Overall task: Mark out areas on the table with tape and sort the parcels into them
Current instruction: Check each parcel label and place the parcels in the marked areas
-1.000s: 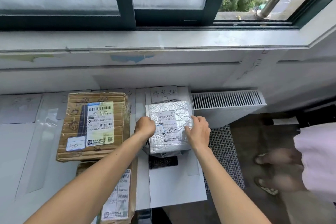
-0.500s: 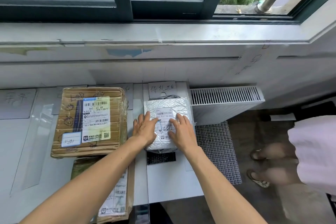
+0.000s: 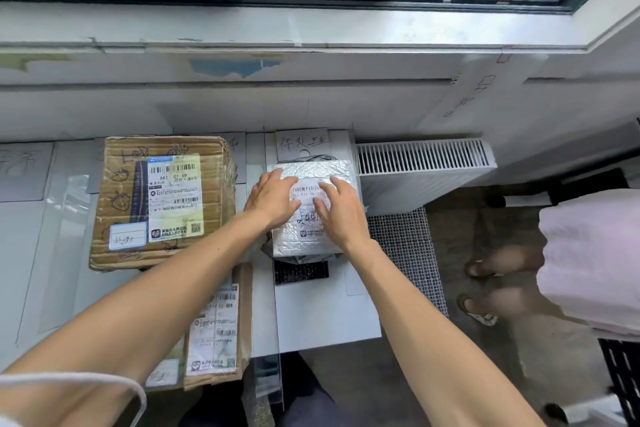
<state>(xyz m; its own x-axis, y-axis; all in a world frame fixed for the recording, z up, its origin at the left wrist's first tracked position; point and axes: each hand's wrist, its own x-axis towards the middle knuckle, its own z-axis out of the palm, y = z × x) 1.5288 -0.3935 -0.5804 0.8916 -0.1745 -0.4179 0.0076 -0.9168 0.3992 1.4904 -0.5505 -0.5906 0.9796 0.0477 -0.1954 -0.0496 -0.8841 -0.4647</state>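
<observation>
A silver foil parcel [image 3: 304,243] with a white shipping label lies on top of a dark parcel [image 3: 301,270] in the rightmost area of the white table [image 3: 322,315]. My left hand [image 3: 273,198] and my right hand [image 3: 341,211] both rest flat on its top, fingers spread, palms down. A handwritten paper label [image 3: 302,144] lies just behind the parcel. A large taped cardboard box [image 3: 162,201] sits in the area to the left. A flatter cardboard parcel [image 3: 218,329] lies in front of it, partly under my left forearm.
A white radiator [image 3: 422,170] stands right of the table, with a mesh grate [image 3: 405,253] on the floor. Another person's legs and sandals [image 3: 485,288] are at the right. Clear tape strips [image 3: 65,225] and paper labels [image 3: 24,170] mark areas on the left. The wall and window sill run behind.
The silver parcel was held at its sides a second ago. It now lies on the stack and both hands have shifted onto its top, pressing flat.
</observation>
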